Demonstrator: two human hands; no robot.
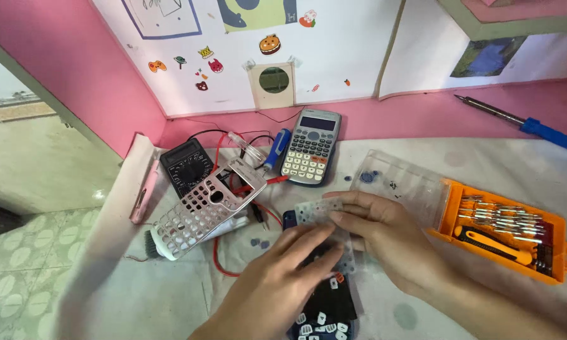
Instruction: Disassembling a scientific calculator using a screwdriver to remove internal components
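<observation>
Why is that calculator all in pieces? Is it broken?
It lies opened up: its grey front shell with empty key holes lies apart, loose keys are scattered on the dark body, and both hands hold its clear key sheet.

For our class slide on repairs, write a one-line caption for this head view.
Both hands press a translucent keypad sheet onto an opened calculator, beside an orange screwdriver kit.

There is just one camera, and it sits on the person's head. It looks down and forward at the desk (pixel 170 296). It is close, so the left hand (pixel 277 283) and right hand (pixel 384 239) fill the bottom of the view. Farther up it sees the pink wall (pixel 75 75) behind the desk. The floor (pixel 19 264) shows at the left edge.
</observation>
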